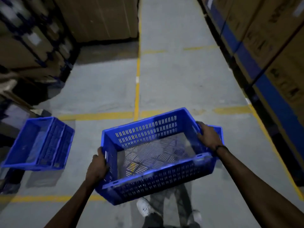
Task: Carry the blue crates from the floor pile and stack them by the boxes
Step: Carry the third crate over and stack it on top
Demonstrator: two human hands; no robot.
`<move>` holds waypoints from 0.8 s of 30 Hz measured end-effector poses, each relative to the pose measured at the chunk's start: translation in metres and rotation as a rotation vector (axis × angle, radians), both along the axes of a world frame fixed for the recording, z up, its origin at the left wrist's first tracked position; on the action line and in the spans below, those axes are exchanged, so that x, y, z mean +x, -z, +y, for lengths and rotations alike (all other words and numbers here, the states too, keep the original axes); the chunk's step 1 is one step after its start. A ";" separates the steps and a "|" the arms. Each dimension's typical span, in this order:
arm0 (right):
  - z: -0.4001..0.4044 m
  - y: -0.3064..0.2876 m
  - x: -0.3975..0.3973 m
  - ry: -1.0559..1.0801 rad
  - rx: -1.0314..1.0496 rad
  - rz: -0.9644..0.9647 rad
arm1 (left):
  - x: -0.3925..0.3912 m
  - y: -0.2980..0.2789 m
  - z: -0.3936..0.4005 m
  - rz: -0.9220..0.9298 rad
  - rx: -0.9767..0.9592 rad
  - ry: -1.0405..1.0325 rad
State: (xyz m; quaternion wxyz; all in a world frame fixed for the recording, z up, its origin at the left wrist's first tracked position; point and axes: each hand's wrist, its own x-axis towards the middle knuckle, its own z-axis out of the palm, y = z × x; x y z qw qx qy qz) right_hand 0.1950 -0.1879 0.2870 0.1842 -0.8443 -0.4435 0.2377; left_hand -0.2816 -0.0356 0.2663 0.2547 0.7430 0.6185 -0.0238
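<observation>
Midway down a warehouse aisle, a person holds an empty blue crate [158,155] off the grey floor [172,71], tilted, between both hands. Left hand [97,167] and right hand [208,137] each close around an opposite end rim. Another blue crate [39,143] sits at left, near stacked cardboard boxes [32,38].

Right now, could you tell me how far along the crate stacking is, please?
Looks done: one blue crate already sits at the left near the cardboard boxes. In hand: a second, empty crate is off the floor, the left hand and right hand gripping its short ends. Left: setting it down on the stack. The floor pile is out of view, so the remaining count is unknown.
</observation>
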 end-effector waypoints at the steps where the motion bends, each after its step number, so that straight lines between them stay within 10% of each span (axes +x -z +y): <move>1: 0.023 -0.016 -0.010 -0.029 0.000 -0.013 | -0.015 0.000 0.000 -0.033 -0.006 -0.052; 11: 0.198 -0.109 -0.147 -0.228 0.246 -0.022 | -0.125 -0.020 0.015 -0.370 0.080 -0.494; 24: 0.396 -0.043 -0.204 -0.411 0.126 0.069 | -0.189 -0.104 0.088 -0.672 0.302 -0.913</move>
